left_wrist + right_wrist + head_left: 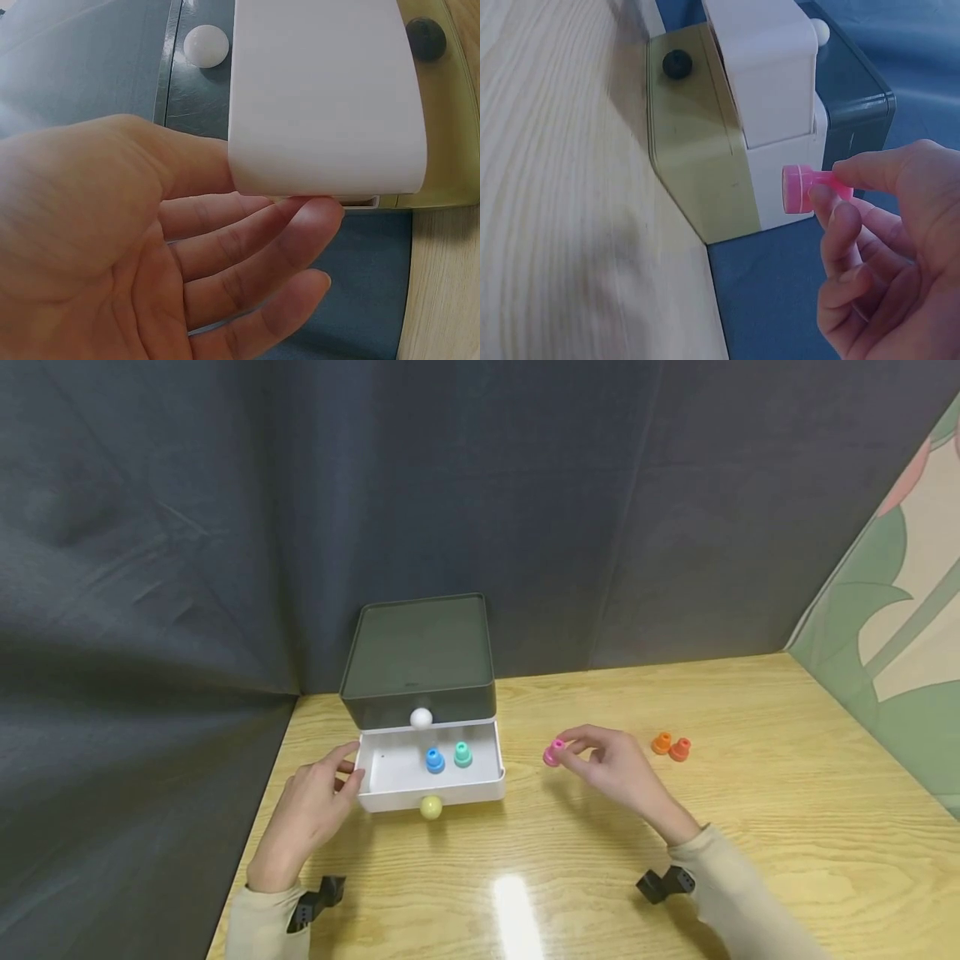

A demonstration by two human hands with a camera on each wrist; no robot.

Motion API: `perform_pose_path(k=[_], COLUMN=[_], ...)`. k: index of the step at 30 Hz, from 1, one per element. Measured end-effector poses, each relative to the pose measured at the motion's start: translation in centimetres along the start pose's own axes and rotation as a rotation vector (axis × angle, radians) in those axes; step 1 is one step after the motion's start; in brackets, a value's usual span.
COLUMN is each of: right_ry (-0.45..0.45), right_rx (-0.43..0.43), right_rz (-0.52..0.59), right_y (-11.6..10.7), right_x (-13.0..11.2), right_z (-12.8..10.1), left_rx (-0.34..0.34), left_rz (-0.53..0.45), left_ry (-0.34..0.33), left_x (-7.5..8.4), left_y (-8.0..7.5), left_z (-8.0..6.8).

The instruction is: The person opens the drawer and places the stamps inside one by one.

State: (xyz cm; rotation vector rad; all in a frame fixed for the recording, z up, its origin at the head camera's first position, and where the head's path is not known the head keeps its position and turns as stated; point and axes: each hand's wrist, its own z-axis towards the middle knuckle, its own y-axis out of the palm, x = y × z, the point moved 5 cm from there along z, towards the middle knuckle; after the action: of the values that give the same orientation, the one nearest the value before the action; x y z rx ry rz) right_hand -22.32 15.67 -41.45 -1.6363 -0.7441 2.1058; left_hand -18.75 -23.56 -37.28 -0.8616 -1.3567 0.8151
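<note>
My right hand [607,764] pinches a small pink stepped peg [799,189] between thumb and fingers, above the table to the right of a drawer cabinet. The other fingers are curled in the right wrist view. On the cabinet's left, my left hand [311,802] holds the side of the pulled-out white drawer [468,793] near its front corner. In the left wrist view, the drawer hides the thumb's tip. A blue peg [435,761] and a teal peg [462,755] stand inside the drawer.
The cabinet's dark green top section [420,647] has a white knob [422,718]; a yellow knob [431,807] fronts the open drawer. An olive bottom section [697,150] lies beneath. Orange [662,743] and red-orange [680,749] pegs stand on the wooden table [787,777]. Dark curtain [525,527] hangs behind.
</note>
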Motion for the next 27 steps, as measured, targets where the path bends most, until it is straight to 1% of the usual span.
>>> perform_pose_path(k=[10, 19, 24, 27], right_ry=[-0.036, -0.074, -0.089, -0.099], right_rx=[-0.002, -0.023, -0.016, -0.034], right_rz=[0.018, 0.053, 0.073, 0.102], right_y=[0.9, 1.7, 1.9, 2.4], right_x=[-2.1, -4.1, -5.5, -6.6], right_z=[0.7, 1.2, 1.5, 1.8], left_rx=[0.010, 0.006, 0.011, 0.016], left_rz=[0.011, 0.018, 0.017, 0.019], left_ry=[0.013, 0.006, 0.015, 0.017], left_x=[0.1, 0.2, 0.4, 0.4], left_y=[0.0, 0.2, 0.1, 0.0], left_z=[-0.1, -0.1, -0.1, -0.2])
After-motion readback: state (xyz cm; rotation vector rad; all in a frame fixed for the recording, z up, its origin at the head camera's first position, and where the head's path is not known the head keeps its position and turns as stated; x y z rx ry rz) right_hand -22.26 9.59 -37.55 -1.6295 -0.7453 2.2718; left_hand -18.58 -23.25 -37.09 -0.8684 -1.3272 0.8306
